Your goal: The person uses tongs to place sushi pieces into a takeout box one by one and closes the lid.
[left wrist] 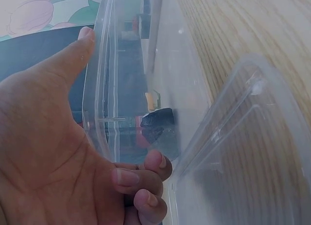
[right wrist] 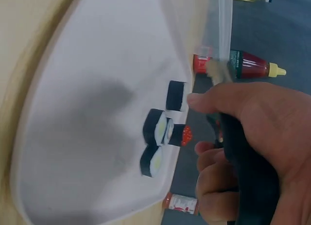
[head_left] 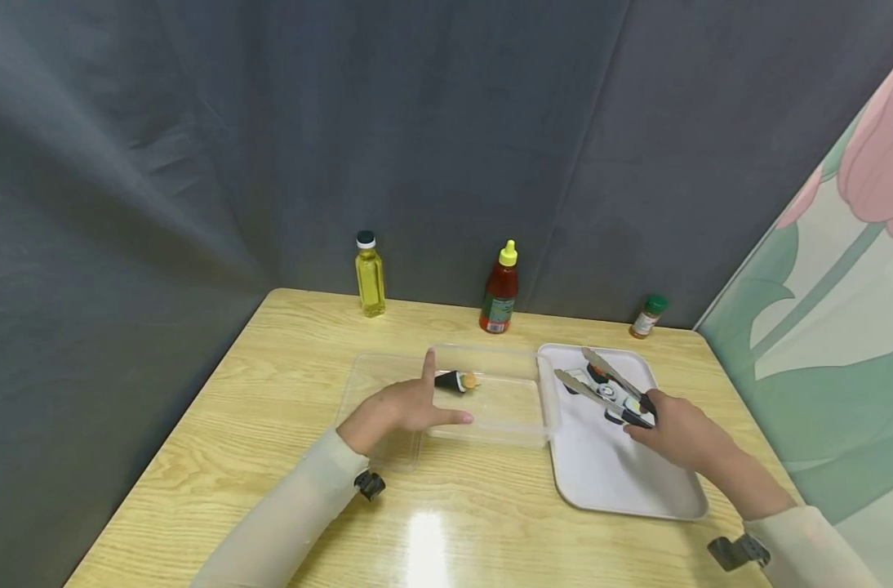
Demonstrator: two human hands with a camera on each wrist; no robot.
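Note:
My left hand [head_left: 410,404] is at the left end of a clear plastic container [head_left: 505,408], thumb and index finger spread wide. In the left wrist view its other fingers bend loosely beside the clear wall; firm contact is unclear. Inside the container lies a black cone-shaped hand roll [head_left: 450,381] with an orange filling. My right hand [head_left: 685,433] grips the black handles of metal tongs [head_left: 608,400], whose arms are spread above several sushi pieces [right wrist: 154,128] on a white tray [head_left: 608,474]. One piece has orange roe [right wrist: 186,135] on top.
A clear lid [head_left: 388,367] lies left of the container, partly under my left arm. At the back stand an oil bottle [head_left: 370,282], a red sauce bottle [head_left: 501,294] with a yellow cap, and a green-capped spice jar [head_left: 646,318]. A dark curtain [head_left: 446,147] hangs behind.

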